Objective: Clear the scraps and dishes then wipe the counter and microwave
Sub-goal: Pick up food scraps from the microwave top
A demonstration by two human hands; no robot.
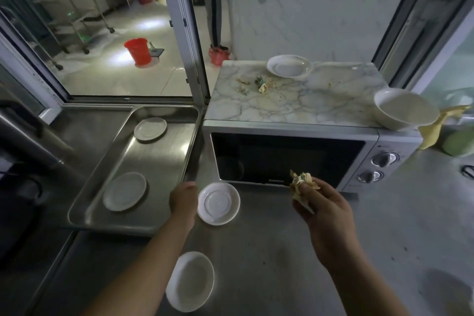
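Observation:
My right hand (324, 209) pinches a bunch of crumpled paper scraps (302, 182) in front of the microwave (289, 156). My left hand (183, 200) holds the left edge of a small white saucer (218, 203) above the steel counter (269, 251). More scraps (256, 84) lie on the marble slab (295, 102) on top of the microwave, beside a white plate (289, 65) and a white bowl (405, 109). Another white saucer (190, 281) lies near the counter's front, partly behind my left forearm.
A steel tray (164, 161) to the left holds two upside-down saucers (150, 128) (125, 191). A yellow cloth (436, 128) hangs right of the microwave. A window with a metal frame (189, 54) stands behind the tray. A dark appliance (23, 136) sits at far left.

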